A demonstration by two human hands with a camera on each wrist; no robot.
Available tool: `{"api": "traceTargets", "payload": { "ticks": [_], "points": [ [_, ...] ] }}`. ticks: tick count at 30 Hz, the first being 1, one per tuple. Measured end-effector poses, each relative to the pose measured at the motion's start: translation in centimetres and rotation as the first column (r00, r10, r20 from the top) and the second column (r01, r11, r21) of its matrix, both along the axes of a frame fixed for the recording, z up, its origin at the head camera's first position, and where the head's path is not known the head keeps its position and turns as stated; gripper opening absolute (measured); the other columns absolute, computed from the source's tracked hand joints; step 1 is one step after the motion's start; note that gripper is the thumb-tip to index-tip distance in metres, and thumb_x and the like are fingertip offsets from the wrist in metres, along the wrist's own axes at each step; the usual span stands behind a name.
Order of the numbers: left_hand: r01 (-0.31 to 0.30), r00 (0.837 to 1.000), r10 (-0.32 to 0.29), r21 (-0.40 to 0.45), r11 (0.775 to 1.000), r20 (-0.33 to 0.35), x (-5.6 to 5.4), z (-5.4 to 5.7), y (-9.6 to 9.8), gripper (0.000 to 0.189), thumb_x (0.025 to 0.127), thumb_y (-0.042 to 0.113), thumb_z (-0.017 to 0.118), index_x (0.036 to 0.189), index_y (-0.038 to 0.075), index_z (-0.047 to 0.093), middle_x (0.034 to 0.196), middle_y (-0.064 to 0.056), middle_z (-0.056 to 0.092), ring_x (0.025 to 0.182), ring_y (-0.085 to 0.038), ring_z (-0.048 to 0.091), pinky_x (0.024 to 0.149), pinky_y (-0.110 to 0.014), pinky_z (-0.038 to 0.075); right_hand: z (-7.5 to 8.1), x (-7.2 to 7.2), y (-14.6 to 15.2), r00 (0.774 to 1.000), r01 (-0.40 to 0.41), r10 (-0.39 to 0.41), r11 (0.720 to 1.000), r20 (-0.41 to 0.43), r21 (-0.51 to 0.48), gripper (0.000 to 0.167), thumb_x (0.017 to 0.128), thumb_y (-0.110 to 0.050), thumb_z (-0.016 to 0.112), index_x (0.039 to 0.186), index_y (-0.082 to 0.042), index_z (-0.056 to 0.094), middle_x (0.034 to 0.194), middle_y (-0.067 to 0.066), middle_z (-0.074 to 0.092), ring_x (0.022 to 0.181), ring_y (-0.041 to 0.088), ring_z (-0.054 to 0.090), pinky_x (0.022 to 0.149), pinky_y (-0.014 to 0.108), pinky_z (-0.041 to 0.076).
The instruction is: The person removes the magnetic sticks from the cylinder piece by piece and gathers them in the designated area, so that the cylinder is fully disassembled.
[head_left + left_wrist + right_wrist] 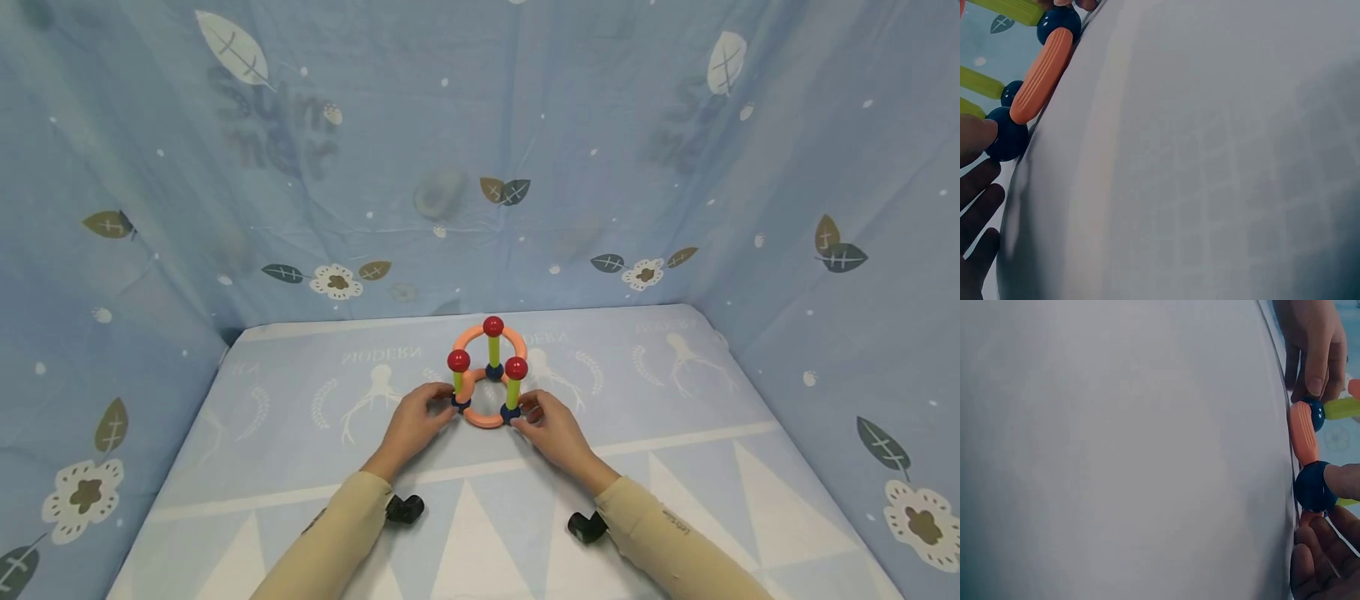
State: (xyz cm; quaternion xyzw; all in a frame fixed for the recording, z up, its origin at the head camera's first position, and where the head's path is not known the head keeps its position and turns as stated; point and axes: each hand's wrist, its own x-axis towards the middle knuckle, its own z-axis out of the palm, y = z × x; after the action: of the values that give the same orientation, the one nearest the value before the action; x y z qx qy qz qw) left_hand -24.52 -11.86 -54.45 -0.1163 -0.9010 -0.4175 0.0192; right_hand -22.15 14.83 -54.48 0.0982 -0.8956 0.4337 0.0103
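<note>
A toy frame (489,375) stands mid-table: two orange rings joined by three yellow-green posts, red balls on top and dark blue balls at the base. My left hand (444,406) pinches the left base ball (1007,134), thumb against it, next to the orange ring piece (1041,75). My right hand (527,414) pinches the right base ball (1313,487) from the other side. In the right wrist view, the fingers of the left hand (1310,350) reach down to the other blue ball (1316,412).
Blue leaf-print cloth (480,167) walls in the table on the back, left and right. The pale blue patterned table cover (300,467) runs to the near edge. Black wrist cameras (405,507) (587,527) sit under both sleeves. Pale blur fills most of both wrist views.
</note>
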Motion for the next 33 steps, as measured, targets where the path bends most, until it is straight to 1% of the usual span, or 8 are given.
{"api": "traceTargets", "payload": {
  "ticks": [7,15,19,23,28,33],
  "points": [
    [-0.017,1.000,0.017,0.015,1.000,-0.024,-0.6,-0.5,0.4,0.033,0.089,0.018,0.080,0.121,0.012,0.071,0.116,-0.003,0.070,0.112,-0.022,0.065,0.102,-0.045,0.049,0.0,-0.2,-0.3,1.000,-0.003,0.002,1.000,0.013,0.013,0.033,0.092,-0.020,0.077,0.120,-0.008,0.065,0.106,0.001,0.067,0.088,0.012,0.061,0.078,0.032,0.055],
    [-0.010,1.000,0.010,0.028,1.000,-0.021,-0.6,-0.5,0.5,0.031,0.088,0.018,0.082,0.117,0.013,0.072,0.113,-0.002,0.071,0.108,-0.021,0.065,0.099,-0.045,0.051,0.0,-0.4,-0.3,1.000,0.019,-0.019,1.000,0.008,0.017,0.030,0.091,-0.020,0.078,0.117,-0.009,0.066,0.104,0.001,0.067,0.087,0.011,0.062,0.079,0.033,0.054],
    [-0.008,1.000,0.009,0.032,0.999,-0.016,-0.2,-0.4,0.6,0.029,0.087,0.018,0.082,0.114,0.013,0.071,0.111,-0.002,0.070,0.105,-0.020,0.065,0.098,-0.045,0.051,0.2,-0.5,-0.1,1.000,0.020,-0.020,1.000,-0.002,0.021,0.029,0.092,-0.018,0.078,0.117,-0.009,0.067,0.104,0.002,0.068,0.087,0.012,0.063,0.079,0.034,0.054],
    [-0.009,0.999,0.010,0.031,0.999,-0.037,0.4,-0.5,0.9,0.027,0.086,0.017,0.084,0.110,0.013,0.070,0.105,-0.001,0.069,0.099,-0.019,0.063,0.092,-0.042,0.052,0.1,-0.8,0.2,0.999,0.031,-0.031,0.999,-0.011,0.020,0.029,0.092,-0.017,0.077,0.118,-0.009,0.068,0.105,0.002,0.069,0.088,0.014,0.064,0.080,0.034,0.055],
    [-0.028,0.998,0.028,0.011,1.000,-0.065,1.3,-0.6,1.6,0.025,0.085,0.018,0.084,0.105,0.015,0.069,0.100,0.000,0.066,0.092,-0.016,0.061,0.083,-0.039,0.052,-0.1,-1.3,0.5,0.999,0.052,-0.052,0.999,0.002,0.014,0.030,0.093,-0.016,0.076,0.121,-0.009,0.069,0.105,0.003,0.069,0.089,0.015,0.065,0.080,0.035,0.056],
    [-0.041,0.996,0.042,0.005,0.999,-0.084,2.3,-0.5,2.3,0.024,0.085,0.020,0.085,0.101,0.016,0.068,0.097,0.002,0.065,0.088,-0.014,0.061,0.079,-0.037,0.052,-0.1,-1.8,0.8,0.997,0.071,-0.071,0.997,0.010,0.017,0.031,0.095,-0.018,0.075,0.123,-0.008,0.069,0.106,0.003,0.070,0.091,0.016,0.065,0.080,0.037,0.056]
  ]
}}
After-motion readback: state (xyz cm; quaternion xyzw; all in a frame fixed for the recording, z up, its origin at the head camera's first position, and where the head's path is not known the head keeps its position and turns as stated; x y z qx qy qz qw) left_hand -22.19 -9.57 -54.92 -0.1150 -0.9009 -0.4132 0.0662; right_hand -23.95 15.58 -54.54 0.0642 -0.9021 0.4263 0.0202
